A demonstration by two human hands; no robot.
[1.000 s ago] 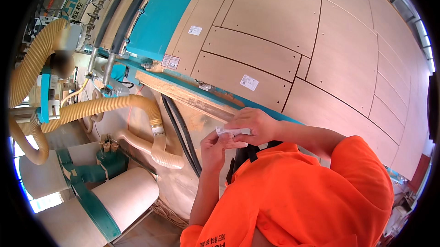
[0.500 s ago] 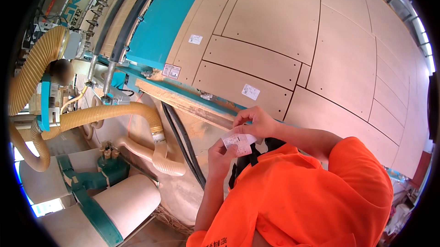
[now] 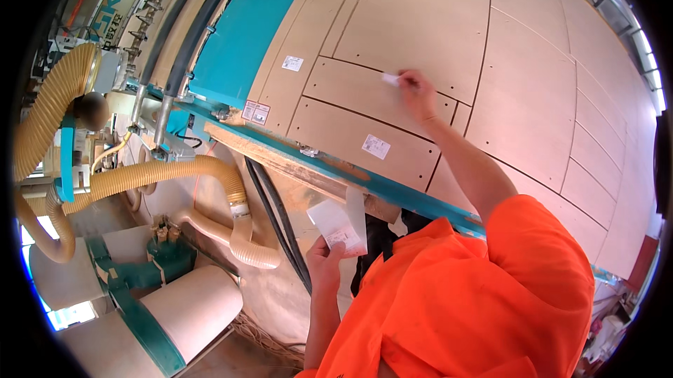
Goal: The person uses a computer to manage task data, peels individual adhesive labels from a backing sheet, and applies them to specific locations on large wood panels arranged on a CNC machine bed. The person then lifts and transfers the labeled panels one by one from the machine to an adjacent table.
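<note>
Left hand (image 3: 325,260) holds a paper strip (image 3: 331,220), right hand (image 3: 418,95) a white slip (image 3: 390,79) over panels (image 3: 420,20).

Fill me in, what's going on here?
A person in an orange shirt is handling labels at a wood-toned board with dark cut lines, beside a teal machine edge. Their left hand holds folded white label paper in front of that edge. The right hand, somewhat blurred, holds a small white label over a middle piece; I can't tell whether it touches. One printed label lies on the front strip, another further left.
</note>
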